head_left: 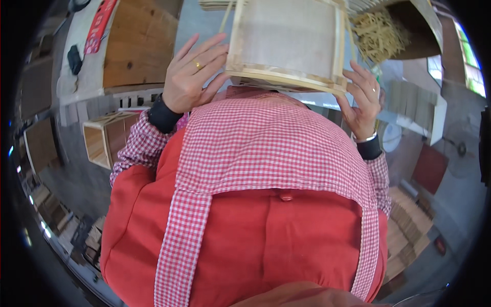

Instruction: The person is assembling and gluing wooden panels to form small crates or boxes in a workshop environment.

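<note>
A shallow pale wooden frame (286, 77) with a whitish flat panel inside it is at the top middle, close in front of my chest. My left hand (192, 77), with a ring on one finger, presses its fingertips and thumb against the frame's left side near the close corner. At the opposite side my right hand (364, 100) has its thumb at the near right corner and its fingers along the edge. The frame is held between both hands. Its far edge is cut off by the picture's top, and its underside is hidden.
Thin wooden strips (378, 38) lie heaped by an open box (417, 30) at the far right. A brown wooden board (138, 43) and a red packet (101, 25) are at the far left. Lower left stands an open wooden box (97, 143); stacked boards (406, 230) are lower right.
</note>
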Available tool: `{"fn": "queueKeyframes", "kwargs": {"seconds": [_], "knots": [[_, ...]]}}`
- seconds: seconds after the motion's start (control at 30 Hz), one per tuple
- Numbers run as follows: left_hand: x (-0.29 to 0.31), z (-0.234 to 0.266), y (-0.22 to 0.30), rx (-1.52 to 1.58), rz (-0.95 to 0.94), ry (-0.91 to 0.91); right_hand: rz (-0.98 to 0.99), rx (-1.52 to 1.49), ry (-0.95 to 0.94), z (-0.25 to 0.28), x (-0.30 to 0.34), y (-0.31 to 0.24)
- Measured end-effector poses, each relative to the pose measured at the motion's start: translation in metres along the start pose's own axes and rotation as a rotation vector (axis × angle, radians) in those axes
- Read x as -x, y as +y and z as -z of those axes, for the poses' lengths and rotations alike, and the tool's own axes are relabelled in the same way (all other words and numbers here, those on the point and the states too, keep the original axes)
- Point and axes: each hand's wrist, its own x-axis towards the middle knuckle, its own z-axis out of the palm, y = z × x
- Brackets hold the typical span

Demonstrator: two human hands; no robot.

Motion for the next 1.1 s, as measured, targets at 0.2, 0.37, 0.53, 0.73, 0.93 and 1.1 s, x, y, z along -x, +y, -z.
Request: {"fn": "queueKeyframes", "kwargs": {"seconds": [0.2,0.37,0.53,0.73,0.93,1.1], "knots": [[-0.011,-0.002,-0.004,0.414,0.180,0.123,-0.251,0.003,0.110,0.001,0.022,-0.012],[-0.085,-0.031,-0.029,0.905,0.621,0.457,-0.784,-0.485,-0.107,-0.008,0.049,-0.046],[-0.133,-0.074,-0.065,1.345,0.759,0.191,-0.865,-0.821,0.145,-0.038,0.037,-0.066],[-0.057,-0.082,-0.065,1.199,0.653,0.007,-0.851,-0.732,0.614,-0.033,0.051,-0.001],[-0.091,-0.067,0.010,1.129,0.721,-0.040,-0.885,-0.648,0.087,0.005,0.041,0.043],[-0.100,-0.079,0.002,0.975,0.541,-0.027,-0.743,-0.758,0.182,-0.012,0.028,0.031]]}}
